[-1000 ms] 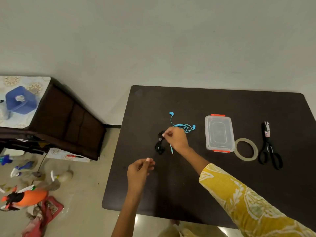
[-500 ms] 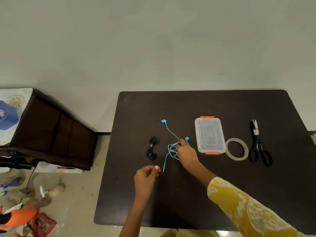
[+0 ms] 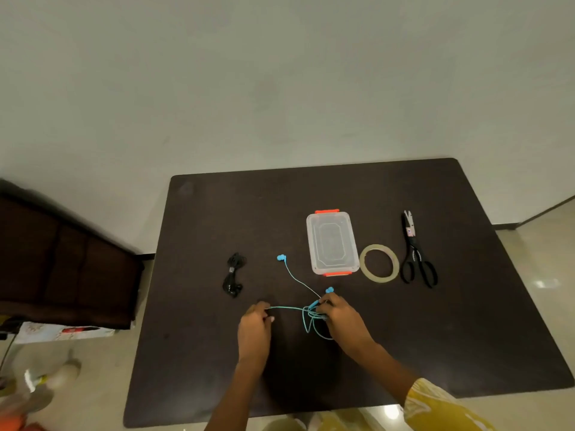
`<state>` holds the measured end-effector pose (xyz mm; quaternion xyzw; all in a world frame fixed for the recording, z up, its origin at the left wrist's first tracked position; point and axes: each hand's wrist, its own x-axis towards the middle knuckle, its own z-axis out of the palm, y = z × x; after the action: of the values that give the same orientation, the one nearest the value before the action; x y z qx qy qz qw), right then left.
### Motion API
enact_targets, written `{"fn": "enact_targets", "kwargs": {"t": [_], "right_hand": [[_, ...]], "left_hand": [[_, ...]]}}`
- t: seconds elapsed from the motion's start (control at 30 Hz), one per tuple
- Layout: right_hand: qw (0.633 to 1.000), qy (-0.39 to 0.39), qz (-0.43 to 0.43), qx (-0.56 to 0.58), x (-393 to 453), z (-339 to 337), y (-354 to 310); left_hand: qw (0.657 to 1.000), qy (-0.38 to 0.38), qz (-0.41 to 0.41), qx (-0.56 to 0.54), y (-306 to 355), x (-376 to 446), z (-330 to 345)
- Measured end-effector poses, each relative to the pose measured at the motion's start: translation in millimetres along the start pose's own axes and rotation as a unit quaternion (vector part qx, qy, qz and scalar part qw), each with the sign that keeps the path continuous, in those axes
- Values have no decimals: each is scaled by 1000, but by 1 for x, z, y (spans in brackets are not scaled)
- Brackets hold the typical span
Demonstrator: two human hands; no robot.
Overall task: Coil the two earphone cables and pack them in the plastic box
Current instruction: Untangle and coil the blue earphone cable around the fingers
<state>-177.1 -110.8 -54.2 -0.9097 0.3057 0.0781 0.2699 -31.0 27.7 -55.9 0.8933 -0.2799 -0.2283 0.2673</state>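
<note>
A blue earphone cable (image 3: 295, 279) lies tangled at the middle of the dark table (image 3: 466, 337). My right hand (image 3: 340, 318) grips its bundled loops, with one earbud just above the fingers. My left hand (image 3: 253, 326) pinches the cable's other end, and a strand is stretched between both hands. The second blue earbud lies farther up the table. A black earphone cable (image 3: 233, 275), bundled, lies to the left, apart from both hands. The clear plastic box (image 3: 331, 241) with orange clips stands closed, beyond my right hand.
A roll of clear tape (image 3: 379, 266) lies right of the box, and black scissors (image 3: 415, 253) lie farther right. A dark wooden piece of furniture (image 3: 62, 269) stands left of the table. Clutter lies on the floor at lower left.
My right hand dragged the blue cable away from the black one toward me. My left hand rose and took hold of the blue cable's loose end, stretching a strand.
</note>
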Motion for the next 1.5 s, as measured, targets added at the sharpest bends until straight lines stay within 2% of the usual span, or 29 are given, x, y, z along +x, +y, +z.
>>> {"fn": "enact_targets", "kwargs": {"t": [0.27,0.37,0.5,0.63,0.7,0.8,0.93,1.03,1.1,1.23,1.37,1.5], "right_hand": [[988,63,70,121,-22,-40,41],[982,75,73,156,-29,-60,45],[969,127,68,199,-40,-89,30],[967,78,-53,239,-45,-114,-14],[973,69,-74,208,-45,-120,-30],[971,99,-72,205,-44,-135,-42],[964,95,-95,229,-46,-153,-47],[959,99,-92,250,-48,-162,-48],[958,87,-88,259,-49,-166,-49],[951,60,-69,295,-55,-169,-53],[930,42,-50,361,-55,-170,-50],[931,19,-43,361,-58,-176,-40]], "left_hand": [[998,-53,14,44,13,8,4],[997,-58,41,2,28,1,-6],[991,-15,108,-73,56,-15,-27],[982,-5,168,-91,90,-28,-48],[978,2,183,-101,105,-34,-60],[975,10,183,-129,121,-41,-74],[965,28,199,-169,134,-51,-83],[959,4,224,-175,143,-58,-87],[956,4,219,-194,146,-60,-87],[953,61,230,-187,146,-62,-86],[946,68,240,-205,145,-63,-90],[946,84,237,-205,143,-66,-95]]}}
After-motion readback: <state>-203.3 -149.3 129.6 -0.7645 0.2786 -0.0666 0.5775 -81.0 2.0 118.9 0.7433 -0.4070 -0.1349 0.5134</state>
